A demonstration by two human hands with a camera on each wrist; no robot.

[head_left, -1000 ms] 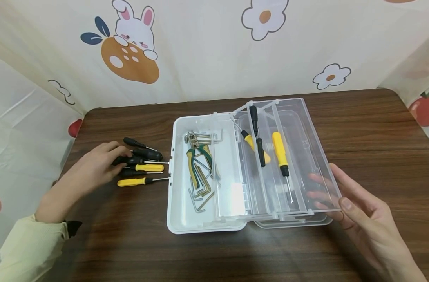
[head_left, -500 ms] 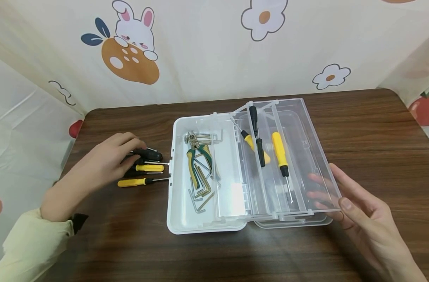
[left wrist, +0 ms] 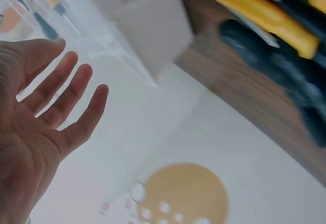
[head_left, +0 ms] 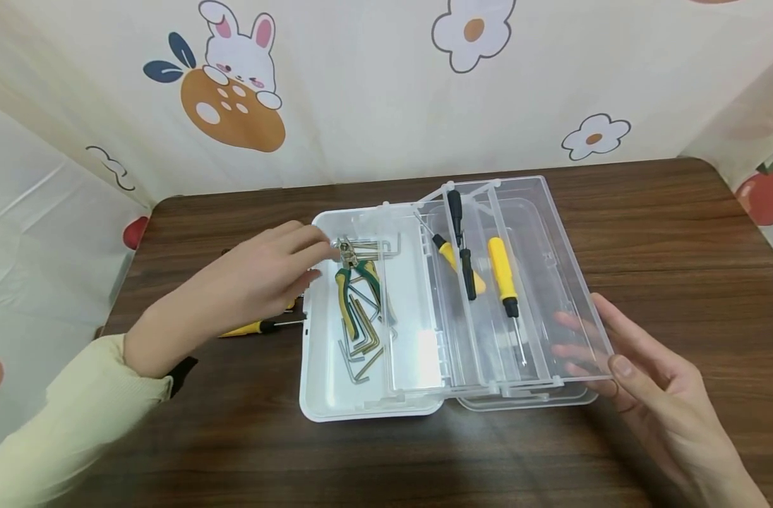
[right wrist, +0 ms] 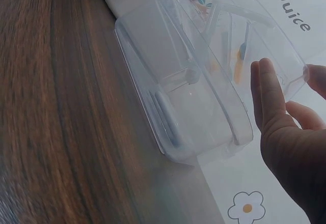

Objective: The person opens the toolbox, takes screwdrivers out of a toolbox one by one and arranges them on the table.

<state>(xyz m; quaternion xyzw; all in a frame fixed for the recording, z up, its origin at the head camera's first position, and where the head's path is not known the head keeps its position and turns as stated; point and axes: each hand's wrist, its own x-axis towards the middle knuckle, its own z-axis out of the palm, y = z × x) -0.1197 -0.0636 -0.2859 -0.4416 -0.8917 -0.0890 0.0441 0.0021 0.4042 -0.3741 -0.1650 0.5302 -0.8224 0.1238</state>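
My left hand (head_left: pixel 259 275) hovers over the left edge of the white toolbox (head_left: pixel 322 402), fingers loosely bent. In the left wrist view its fingers (left wrist: pixel 76 107) are spread with nothing between them. Beneath and beside it in the box lie green-and-yellow pliers (head_left: pixel 344 300) and several hex keys (head_left: pixel 363 328). My right hand (head_left: pixel 666 395) grips the front right corner of a clear divided tray (head_left: pixel 577 282), thumb at the rim and fingers beneath. Inside the tray are a large yellow screwdriver (head_left: pixel 502 271), a smaller yellow one (head_left: pixel 446 250) and black-handled tools (head_left: pixel 467 271).
Screwdrivers with black handles (left wrist: pixel 249 40) and yellow handles (left wrist: pixel 262 12) lie on the wooden table (head_left: pixel 234 437) left of the box, mostly behind my left hand in the head view. The clear lid (right wrist: pixel 173 96) lies open under the raised tray. A patterned curtain (head_left: pixel 361 106) stands behind.
My left hand has lifted from the pile of screwdrivers and moved right, to the box's edge near the pliers. My right hand and the tray have stayed in place.
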